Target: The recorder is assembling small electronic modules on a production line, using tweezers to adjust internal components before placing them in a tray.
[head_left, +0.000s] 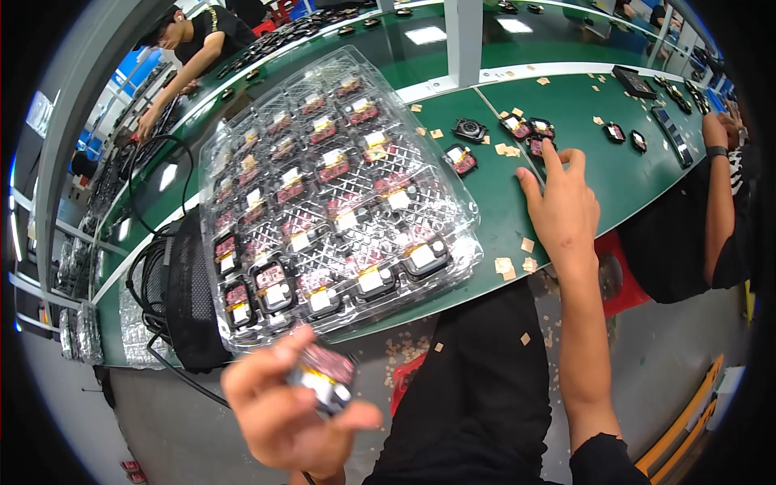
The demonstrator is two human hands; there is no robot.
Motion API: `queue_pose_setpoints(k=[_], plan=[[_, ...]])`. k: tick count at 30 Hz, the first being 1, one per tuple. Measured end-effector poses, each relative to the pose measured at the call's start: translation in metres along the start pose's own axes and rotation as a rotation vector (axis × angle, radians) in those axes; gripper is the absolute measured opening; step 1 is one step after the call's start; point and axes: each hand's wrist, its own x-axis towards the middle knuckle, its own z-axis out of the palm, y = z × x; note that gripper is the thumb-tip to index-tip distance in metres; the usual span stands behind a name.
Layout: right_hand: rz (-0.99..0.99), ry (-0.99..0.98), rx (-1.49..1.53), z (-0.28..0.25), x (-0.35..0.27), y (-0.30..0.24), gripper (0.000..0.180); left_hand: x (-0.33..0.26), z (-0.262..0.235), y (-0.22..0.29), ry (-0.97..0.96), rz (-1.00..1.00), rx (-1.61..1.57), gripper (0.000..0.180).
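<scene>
My left hand is low at the front, below the table edge, and grips a small square black part with a red board and a pale label on it. My right hand reaches out over the green table with fingers spread; its fingertips touch one of the small black parts lying loose there. A clear plastic tray with several rows of the same parts lies between my hands, tilted across the table.
Loose black parts and tan paper scraps dot the table. A black mesh bag and cables sit left of the tray. A person's arm works at the right; another person stands far left.
</scene>
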Motion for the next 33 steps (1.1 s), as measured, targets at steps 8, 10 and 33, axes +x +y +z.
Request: queue_pose_setpoints(k=[8,10,33], plan=[[-0.012,0.040,0.031,0.009,-0.007,0.003,0.040,0.055,0.015,-0.012,-0.250,-0.172,0.585,0.036],[-0.016,0.047,0.036,0.010,-0.006,0.003,0.038,0.051,0.010,-0.014,-0.276,-0.122,0.618,0.040],[-0.056,0.123,0.308,0.008,-0.012,0.017,0.030,0.056,0.013,0.007,-0.524,0.006,0.817,0.034]])
